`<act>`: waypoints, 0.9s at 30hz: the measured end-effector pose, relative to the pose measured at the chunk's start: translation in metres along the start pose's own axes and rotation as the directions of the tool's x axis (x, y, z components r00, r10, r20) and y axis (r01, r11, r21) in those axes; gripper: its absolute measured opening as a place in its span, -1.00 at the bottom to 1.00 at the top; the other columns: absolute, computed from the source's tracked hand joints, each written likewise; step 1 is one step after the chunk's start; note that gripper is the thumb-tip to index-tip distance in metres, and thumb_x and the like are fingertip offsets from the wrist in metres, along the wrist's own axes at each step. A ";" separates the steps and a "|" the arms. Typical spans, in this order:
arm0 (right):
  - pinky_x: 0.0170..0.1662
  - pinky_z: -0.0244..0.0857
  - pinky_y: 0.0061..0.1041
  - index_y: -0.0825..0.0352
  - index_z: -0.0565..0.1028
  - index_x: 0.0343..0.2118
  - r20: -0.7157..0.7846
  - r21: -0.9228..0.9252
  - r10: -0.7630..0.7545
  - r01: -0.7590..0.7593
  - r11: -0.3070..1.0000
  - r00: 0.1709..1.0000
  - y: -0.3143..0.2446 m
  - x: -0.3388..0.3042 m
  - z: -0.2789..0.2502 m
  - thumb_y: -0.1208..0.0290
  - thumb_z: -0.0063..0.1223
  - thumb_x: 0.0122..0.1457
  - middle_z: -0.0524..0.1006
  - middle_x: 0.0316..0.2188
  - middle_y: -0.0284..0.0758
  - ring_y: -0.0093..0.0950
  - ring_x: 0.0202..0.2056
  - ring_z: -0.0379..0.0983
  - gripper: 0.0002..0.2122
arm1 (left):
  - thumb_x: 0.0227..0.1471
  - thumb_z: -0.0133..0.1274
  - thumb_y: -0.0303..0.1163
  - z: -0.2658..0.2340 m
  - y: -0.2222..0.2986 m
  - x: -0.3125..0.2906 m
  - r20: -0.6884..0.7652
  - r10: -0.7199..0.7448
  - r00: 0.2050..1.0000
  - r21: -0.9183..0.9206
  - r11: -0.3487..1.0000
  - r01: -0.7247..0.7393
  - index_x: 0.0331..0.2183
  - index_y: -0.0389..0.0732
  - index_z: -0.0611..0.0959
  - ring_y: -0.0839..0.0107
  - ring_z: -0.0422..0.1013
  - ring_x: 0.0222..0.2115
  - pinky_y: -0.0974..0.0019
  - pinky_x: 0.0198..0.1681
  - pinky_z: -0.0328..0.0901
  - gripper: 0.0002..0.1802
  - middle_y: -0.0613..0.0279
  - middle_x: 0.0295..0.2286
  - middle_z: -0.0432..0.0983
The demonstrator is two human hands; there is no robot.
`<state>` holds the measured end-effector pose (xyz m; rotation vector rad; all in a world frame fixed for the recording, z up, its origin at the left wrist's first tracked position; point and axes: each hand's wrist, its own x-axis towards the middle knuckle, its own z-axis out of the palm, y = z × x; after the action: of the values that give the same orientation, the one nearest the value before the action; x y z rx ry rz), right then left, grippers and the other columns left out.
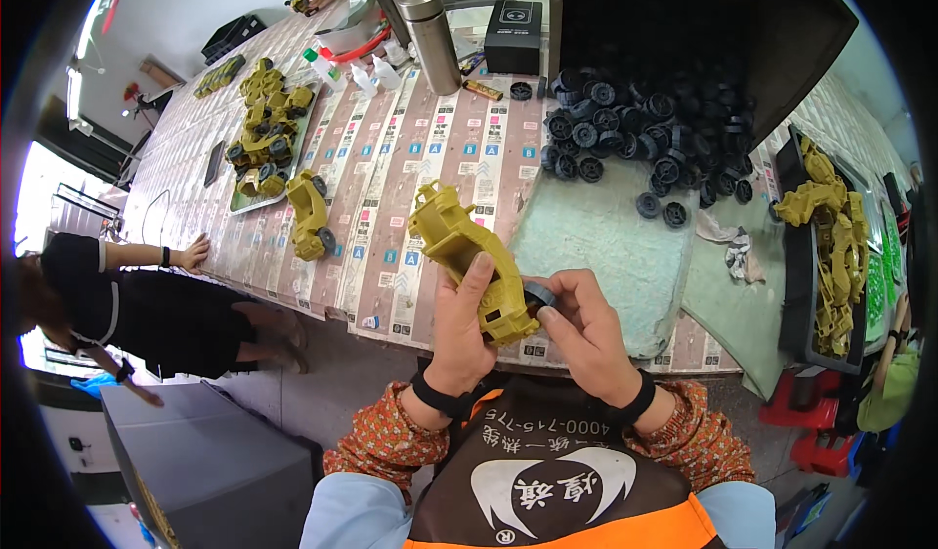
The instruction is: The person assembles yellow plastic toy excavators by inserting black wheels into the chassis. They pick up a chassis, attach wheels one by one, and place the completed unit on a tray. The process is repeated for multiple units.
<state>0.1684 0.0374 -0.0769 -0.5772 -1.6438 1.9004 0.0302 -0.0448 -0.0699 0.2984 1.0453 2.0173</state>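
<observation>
My left hand (459,339) is closed around a yellow plastic toy car body (451,227), tilted above the table's front edge. Against the body's near right corner, my right hand (591,339) pinches a dark toy wheel (538,296) between thumb and fingers. Whether the wheel is seated on the body cannot be made out. To the left, another yellow car body (309,219) lies on the table with dark wheels along its right side. A heap of loose dark wheels (625,124) spills from a large black box (703,12) onto a pale green mat (596,246).
A tray (237,205) of yellow car bodies stands at left. On the right is a dark bin (788,310) of yellow bodies, beside a crumpled rag (743,256). A steel flask (430,46) and small bottles (362,78) stand farther back. A person (147,300) stands at the left edge.
</observation>
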 end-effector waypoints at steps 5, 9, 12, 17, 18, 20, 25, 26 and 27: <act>-0.10 0.38 -0.58 0.43 0.34 0.00 0.079 0.049 0.146 -0.150 0.988 0.986 -0.001 -0.005 -0.014 0.58 -0.02 0.33 0.54 -0.19 -0.33 -0.66 -0.19 0.46 -0.78 | 0.29 0.11 -0.27 0.005 -0.004 -0.001 -0.071 0.032 0.997 0.020 0.999 -0.030 0.10 -0.14 0.40 0.50 0.51 -0.25 0.35 -0.20 0.49 -0.58 0.31 -0.19 0.50; -0.13 0.39 -0.56 0.43 0.36 -0.01 0.062 -0.029 0.044 -0.043 0.999 0.997 0.001 -0.009 -0.015 0.57 -0.02 0.33 0.57 -0.22 -0.30 -0.65 -0.22 0.47 -0.79 | 0.28 0.13 -0.31 0.008 -0.003 -0.001 -0.068 0.041 0.997 0.019 0.999 -0.040 0.11 -0.14 0.40 0.51 0.51 -0.27 0.36 -0.24 0.51 -0.57 0.31 -0.18 0.49; -0.12 0.41 -0.53 0.44 0.37 0.02 0.047 -0.165 -0.048 0.055 0.985 0.998 -0.003 -0.011 -0.013 0.59 -0.03 0.31 0.58 -0.23 -0.25 -0.53 -0.24 0.53 -0.76 | 0.29 0.13 -0.27 0.013 -0.004 -0.004 -0.097 0.063 0.993 0.125 0.991 -0.050 0.05 -0.17 0.43 0.55 0.50 -0.27 0.41 -0.20 0.46 -0.61 0.33 -0.21 0.50; -0.02 0.44 -0.39 0.49 0.30 0.19 0.070 -0.342 0.009 0.016 0.940 0.997 -0.013 -0.022 -0.010 0.67 -0.07 0.21 0.56 -0.10 0.01 -0.12 -0.12 0.60 -0.55 | 0.27 0.14 -0.31 0.012 -0.013 -0.004 -0.132 0.139 0.982 0.162 0.980 -0.117 0.06 -0.17 0.43 0.55 0.49 -0.26 0.41 -0.18 0.46 -0.61 0.33 -0.19 0.51; 0.01 0.43 -0.35 0.50 0.27 0.23 0.072 -0.330 -0.050 0.071 0.941 0.996 -0.007 -0.026 -0.007 0.69 -0.08 0.18 0.54 -0.05 0.06 -0.04 -0.09 0.58 -0.50 | 0.27 0.14 -0.32 0.011 -0.014 -0.004 -0.140 0.149 0.979 0.154 0.980 -0.127 0.06 -0.17 0.43 0.54 0.49 -0.25 0.41 -0.18 0.46 -0.61 0.33 -0.18 0.51; 0.10 0.38 -0.30 0.51 0.20 0.29 0.114 -0.413 -0.179 0.211 0.886 0.977 -0.006 -0.028 -0.003 0.71 -0.10 0.14 0.48 0.05 0.10 -0.02 0.03 0.51 -0.42 | 0.25 0.16 -0.37 0.011 -0.015 -0.003 -0.109 0.172 0.979 0.232 0.962 -0.143 0.09 -0.16 0.41 0.54 0.46 -0.20 0.39 -0.12 0.42 -0.57 0.33 -0.14 0.48; 0.30 0.21 -0.25 0.52 0.05 0.37 0.244 -0.433 -0.026 0.133 0.892 0.969 -0.011 -0.027 -0.011 0.73 -0.13 0.07 0.32 0.24 0.12 -0.07 0.28 0.31 -0.28 | 0.26 0.14 -0.40 0.006 -0.021 -0.004 -0.111 0.157 0.981 0.184 0.974 -0.135 0.11 -0.15 0.41 0.53 0.46 -0.17 0.36 -0.10 0.43 -0.57 0.31 -0.11 0.49; 0.32 0.18 -0.25 0.53 0.02 0.38 0.243 -0.399 -0.042 0.140 0.906 0.969 -0.010 -0.027 -0.010 0.73 -0.13 0.06 0.29 0.26 0.12 -0.08 0.30 0.28 -0.27 | 0.26 0.14 -0.41 0.006 -0.020 -0.004 -0.116 0.151 0.982 0.174 0.976 -0.130 0.11 -0.15 0.40 0.53 0.46 -0.16 0.36 -0.10 0.43 -0.56 0.31 -0.11 0.49; 0.34 0.15 -0.25 0.53 0.00 0.38 0.240 -0.367 -0.053 0.141 0.919 0.969 -0.007 -0.030 -0.009 0.73 -0.13 0.05 0.25 0.28 0.11 -0.09 0.33 0.24 -0.25 | 0.26 0.14 -0.41 0.006 -0.022 -0.004 -0.123 0.140 0.982 0.163 0.979 -0.119 0.11 -0.15 0.40 0.53 0.46 -0.16 0.36 -0.09 0.43 -0.56 0.32 -0.11 0.48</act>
<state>0.1975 0.0255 -0.0725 -0.4278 -2.1748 1.6270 0.0481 -0.0381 -0.0821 0.3238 1.3006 2.0995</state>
